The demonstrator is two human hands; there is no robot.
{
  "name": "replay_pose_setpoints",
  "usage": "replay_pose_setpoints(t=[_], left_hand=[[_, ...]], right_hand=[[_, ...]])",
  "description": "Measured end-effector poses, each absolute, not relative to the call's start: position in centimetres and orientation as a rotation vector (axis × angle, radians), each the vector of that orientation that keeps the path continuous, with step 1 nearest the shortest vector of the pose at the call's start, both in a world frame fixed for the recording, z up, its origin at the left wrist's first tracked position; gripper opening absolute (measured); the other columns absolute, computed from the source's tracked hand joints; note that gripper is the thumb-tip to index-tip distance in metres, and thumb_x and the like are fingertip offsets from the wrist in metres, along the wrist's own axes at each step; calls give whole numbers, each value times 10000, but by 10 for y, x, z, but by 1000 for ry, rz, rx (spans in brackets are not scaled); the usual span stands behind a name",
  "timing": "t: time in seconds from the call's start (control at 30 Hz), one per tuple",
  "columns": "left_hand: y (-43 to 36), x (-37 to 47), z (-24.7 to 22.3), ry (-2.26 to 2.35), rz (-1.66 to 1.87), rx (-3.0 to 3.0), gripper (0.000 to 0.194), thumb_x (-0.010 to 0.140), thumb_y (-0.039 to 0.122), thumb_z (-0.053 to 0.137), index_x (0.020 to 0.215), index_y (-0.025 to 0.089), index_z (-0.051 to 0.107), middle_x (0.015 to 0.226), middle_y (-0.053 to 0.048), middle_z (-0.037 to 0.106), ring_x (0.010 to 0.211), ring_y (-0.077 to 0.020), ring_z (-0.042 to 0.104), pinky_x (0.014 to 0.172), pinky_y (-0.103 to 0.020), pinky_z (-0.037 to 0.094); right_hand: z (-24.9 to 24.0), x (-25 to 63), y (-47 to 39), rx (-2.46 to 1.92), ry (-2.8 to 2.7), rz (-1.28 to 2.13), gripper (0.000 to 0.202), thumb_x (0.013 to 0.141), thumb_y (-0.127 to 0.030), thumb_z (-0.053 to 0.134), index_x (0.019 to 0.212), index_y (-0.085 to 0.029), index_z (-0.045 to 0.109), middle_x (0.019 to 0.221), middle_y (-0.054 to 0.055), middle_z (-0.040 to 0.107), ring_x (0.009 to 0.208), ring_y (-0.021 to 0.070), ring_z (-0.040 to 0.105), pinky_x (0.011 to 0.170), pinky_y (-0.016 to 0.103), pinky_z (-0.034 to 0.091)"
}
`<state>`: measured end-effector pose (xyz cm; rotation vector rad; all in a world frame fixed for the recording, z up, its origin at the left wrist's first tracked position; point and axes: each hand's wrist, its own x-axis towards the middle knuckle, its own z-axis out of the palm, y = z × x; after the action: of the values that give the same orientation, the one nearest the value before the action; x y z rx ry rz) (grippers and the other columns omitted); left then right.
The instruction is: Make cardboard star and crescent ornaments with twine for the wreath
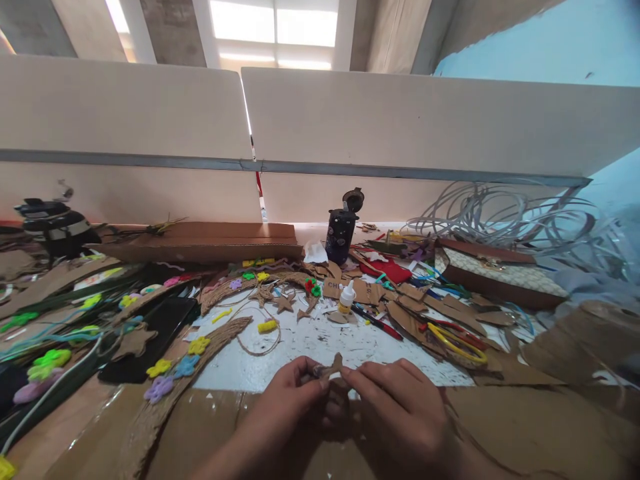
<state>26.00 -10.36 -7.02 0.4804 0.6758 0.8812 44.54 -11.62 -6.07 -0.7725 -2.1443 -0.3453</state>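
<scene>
Pinching a small cardboard piece (336,367) between thumb and fingertips of the left hand (300,390), and gripping its right side with the bent fingers of the right hand (400,400). Cannot tell just how the right thumb presses, being mostly hidden. Holding the piece at the near side of the white, flecked bench (235,363), close to a brown cardboard sheet (210,413) spread along the front. Showing a short arm pointing upward, but too covered by fingers to read in full outline.

Facing a small white glue bottle (347,298) with a yellow label, upright beyond both hands, near a slim red-and-black tool (385,325) lying slantwise. Having to the right a yellow looped handle (480,360) among cardboard scraps, then a brown-and-cream bag (493,270) and, nearer, a large spool of twine (585,343). Seeing to the left a curved twine-covered band (213,347) with fuzzy yellow, blue and purple flowers, and past it a cardboard star (135,342) by a flat black slab (170,323). Finding at the far side a dark tumbler (340,233) with lid flipped open, beside a crumpled white tissue (315,252) and a long folded cardboard trough (200,252)
</scene>
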Motion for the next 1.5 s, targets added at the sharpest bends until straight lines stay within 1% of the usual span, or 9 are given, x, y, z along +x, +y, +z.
replay_pose_setpoints(t=[0.23, 0.33, 0.47, 0.57, 0.73, 0.93, 1.13, 1.33, 1.5], left_hand=[[-105, 262, -77, 650, 852, 512, 149, 835, 156, 702, 854, 164, 555, 639, -22, 621, 552, -136, 579, 572, -295, 413], [-105, 261, -74, 661, 852, 500, 160, 815, 138, 713, 854, 159, 559, 649, -15, 606, 553, -128, 570, 558, -277, 387], [-105, 261, -70, 601, 877, 457, 182, 790, 111, 720, 826, 156, 547, 652, -4, 571, 559, -101, 531, 559, -249, 334], [-106, 261, -71, 621, 879, 458, 170, 778, 91, 706, 826, 153, 555, 660, -18, 588, 569, -111, 542, 569, -257, 344], [-106, 260, -72, 598, 885, 424, 186, 765, 72, 704, 824, 163, 552, 654, -2, 580, 571, -109, 547, 563, -248, 335], [-105, 259, -73, 624, 898, 438, 188, 773, 96, 715, 846, 168, 558, 661, -7, 604, 589, -124, 575, 572, -259, 361], [-104, 257, -75, 618, 903, 430, 196, 772, 79, 711, 834, 170, 549, 649, 4, 601, 586, -118, 568, 570, -262, 353], [-104, 257, -74, 594, 902, 421, 194, 783, 63, 684, 836, 175, 535, 659, 9, 592, 592, -110, 553, 580, -266, 319], [-105, 258, -69, 622, 907, 433, 209, 763, 119, 727, 811, 179, 532, 631, 6, 579, 574, -122, 549, 575, -270, 305]], right_hand=[[-69, 444, -114, -778, -2156, -351, 318, 937, -123, 557, 1228, -41, 653, 956, 137, 711, 810, 202, 636, 662, 359, 387], [-72, 446, -114, -778, -2179, -358, 314, 927, -124, 604, 1227, -49, 658, 944, 124, 717, 770, 192, 623, 649, 353, 368], [-74, 448, -116, -794, -2232, -346, 320, 923, -121, 604, 1227, -48, 670, 997, 146, 720, 822, 216, 637, 681, 367, 381], [-76, 449, -117, -798, -2228, -349, 325, 908, -116, 621, 1222, -58, 679, 984, 138, 721, 806, 216, 633, 678, 367, 378], [-75, 447, -114, -797, -2232, -369, 345, 892, -100, 595, 1224, -56, 673, 978, 137, 722, 787, 214, 632, 662, 361, 378], [-73, 447, -115, -783, -2242, -381, 311, 904, -101, 581, 1195, -55, 679, 968, 136, 718, 778, 210, 631, 657, 356, 384], [-75, 447, -116, -801, -2247, -358, 300, 913, -129, 616, 1203, -80, 676, 961, 115, 714, 761, 198, 621, 639, 346, 371], [-71, 444, -114, -796, -2241, -370, 268, 923, -118, 571, 1167, -78, 676, 951, 115, 709, 744, 189, 622, 633, 343, 370], [-67, 442, -114, -803, -2242, -370, 242, 914, -113, 562, 1123, -88, 681, 874, 92, 690, 696, 181, 610, 606, 339, 351]])
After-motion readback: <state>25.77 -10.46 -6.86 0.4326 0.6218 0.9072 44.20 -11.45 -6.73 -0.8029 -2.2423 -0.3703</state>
